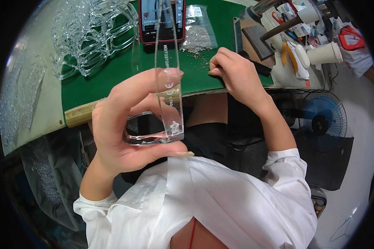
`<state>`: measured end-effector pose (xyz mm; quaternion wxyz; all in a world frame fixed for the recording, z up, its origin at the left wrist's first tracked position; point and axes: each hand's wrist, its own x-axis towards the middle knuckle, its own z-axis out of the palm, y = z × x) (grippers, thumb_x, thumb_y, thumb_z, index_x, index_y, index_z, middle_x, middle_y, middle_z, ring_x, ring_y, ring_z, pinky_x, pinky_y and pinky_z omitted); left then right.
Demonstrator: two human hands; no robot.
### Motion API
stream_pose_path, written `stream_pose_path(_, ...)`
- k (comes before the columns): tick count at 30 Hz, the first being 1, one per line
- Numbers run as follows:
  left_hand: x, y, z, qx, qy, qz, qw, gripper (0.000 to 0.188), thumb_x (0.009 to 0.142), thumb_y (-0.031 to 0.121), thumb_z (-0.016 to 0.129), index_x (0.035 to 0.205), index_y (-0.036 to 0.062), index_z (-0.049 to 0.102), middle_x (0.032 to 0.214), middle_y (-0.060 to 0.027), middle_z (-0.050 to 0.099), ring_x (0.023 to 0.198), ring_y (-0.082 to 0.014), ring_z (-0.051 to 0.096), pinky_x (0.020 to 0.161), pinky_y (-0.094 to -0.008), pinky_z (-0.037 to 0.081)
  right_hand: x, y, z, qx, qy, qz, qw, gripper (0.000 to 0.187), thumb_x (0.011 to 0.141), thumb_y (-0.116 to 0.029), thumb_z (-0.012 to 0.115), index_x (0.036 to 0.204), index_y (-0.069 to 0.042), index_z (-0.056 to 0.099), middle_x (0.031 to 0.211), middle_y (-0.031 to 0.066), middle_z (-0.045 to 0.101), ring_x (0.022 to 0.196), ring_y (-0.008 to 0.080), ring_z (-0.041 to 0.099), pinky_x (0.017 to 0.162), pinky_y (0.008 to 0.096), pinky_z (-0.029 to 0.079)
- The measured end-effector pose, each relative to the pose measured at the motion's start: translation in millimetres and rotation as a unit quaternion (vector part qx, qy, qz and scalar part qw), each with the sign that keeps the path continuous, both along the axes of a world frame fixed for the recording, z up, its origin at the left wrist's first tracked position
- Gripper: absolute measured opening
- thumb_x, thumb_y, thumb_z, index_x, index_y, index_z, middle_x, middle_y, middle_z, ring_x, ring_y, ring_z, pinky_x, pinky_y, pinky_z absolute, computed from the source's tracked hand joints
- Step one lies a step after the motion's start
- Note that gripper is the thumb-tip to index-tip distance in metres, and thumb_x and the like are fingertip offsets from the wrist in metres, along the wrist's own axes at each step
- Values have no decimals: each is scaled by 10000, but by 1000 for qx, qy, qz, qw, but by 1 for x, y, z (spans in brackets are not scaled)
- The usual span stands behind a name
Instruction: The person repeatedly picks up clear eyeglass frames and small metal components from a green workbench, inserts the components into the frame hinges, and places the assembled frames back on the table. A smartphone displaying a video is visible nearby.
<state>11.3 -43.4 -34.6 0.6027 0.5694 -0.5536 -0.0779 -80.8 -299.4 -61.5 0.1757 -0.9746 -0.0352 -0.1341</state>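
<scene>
Clear plastic frame piece (168, 83): held up in the air over the near edge of the surface, between the camera and the lap. Long transparent arm stands nearly upright, running from the top of the picture down to a hinged corner, where a curved front part bends off to the person's left.

Left hand (126, 124): closed on the frame piece. Thumb pressed along the bottom of the curved part, index finger laid across the arm higher up, remaining fingers curled behind.

Right hand (237, 74): fingers pinched together, tips down on the green mat (108, 79) near its front edge. Whether anything sits between the fingertips cannot be made out. Well apart from the frame piece.

Around: just ahead of the right hand's fingertips, a scatter of tiny metal parts (197, 56) lies on the mat, with a clear bag (199, 31) of the same behind. A red-cased phone (161, 20) lies beside the bag; the frame arm crosses in front of it and blocks the middle of the screen. A heap of clear frames (91, 35) covers the mat's left part. Right of the mat: paper cup (325, 53), yellow-handled pliers (290, 56). Blue fan (322, 118) below the surface at right.

Hidden or unclear: clear bags at far left blur toward the rim. White shirt fills the lower picture.
</scene>
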Motion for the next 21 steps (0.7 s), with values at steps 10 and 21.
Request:
stream_pose_path(10, -22, -47, 21, 51, 114, -37, 991, 814, 688, 146, 814, 1334, -75, 370, 1354, -180, 481, 645, -118, 612, 613, -225, 487, -19, 5, 67, 265, -159, 106, 945, 108, 839, -79, 576, 790, 1, 523, 769, 70, 510, 708, 212, 509, 627, 276, 406)
stream_pose_path(21, -29, -66, 17, 69, 105, -29, 992, 748, 725, 147, 791, 1339, -31, 402, 1311, -138, 540, 622, -117, 624, 601, -237, 511, -22, 15, 86, 145, -234, 171, 946, 174, 725, -157, 722, 768, -25, 616, 727, 56, 567, 642, 178, 530, 530, 265, 395)
